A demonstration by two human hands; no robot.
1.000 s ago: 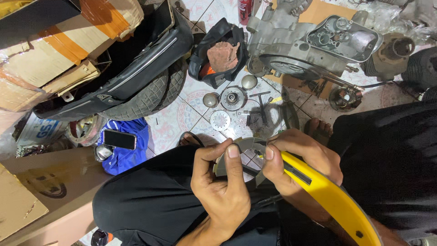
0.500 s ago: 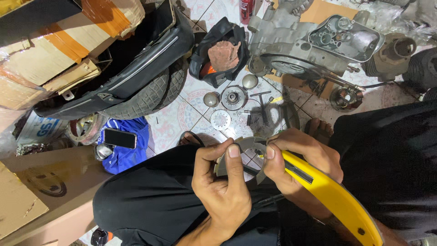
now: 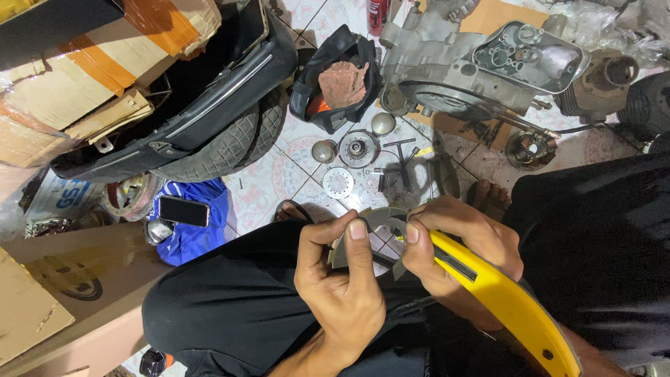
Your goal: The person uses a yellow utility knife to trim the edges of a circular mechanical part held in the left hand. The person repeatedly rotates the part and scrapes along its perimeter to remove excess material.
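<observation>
Hands are seen from above, over a lap clothed in black. A curved grey metal part [image 3: 373, 234] is gripped between them, just above the knees. The left hand [image 3: 342, 279] is closed on the part's near edge, thumb pressed flat on top and fingers curled beneath. The right hand [image 3: 457, 244] is clamped on the other side, where a long yellow curved panel [image 3: 506, 297] is also held. How the grey part and the panel join cannot be told. On the tiled floor [image 3: 279, 181] beyond, an engine casing [image 3: 481, 70], loose round metal discs [image 3: 349, 164], a tyre [image 3: 223, 143] and a phone [image 3: 183, 210] are spread about. With so many parts laid apart, the work is judged to be far from finished.
</observation>
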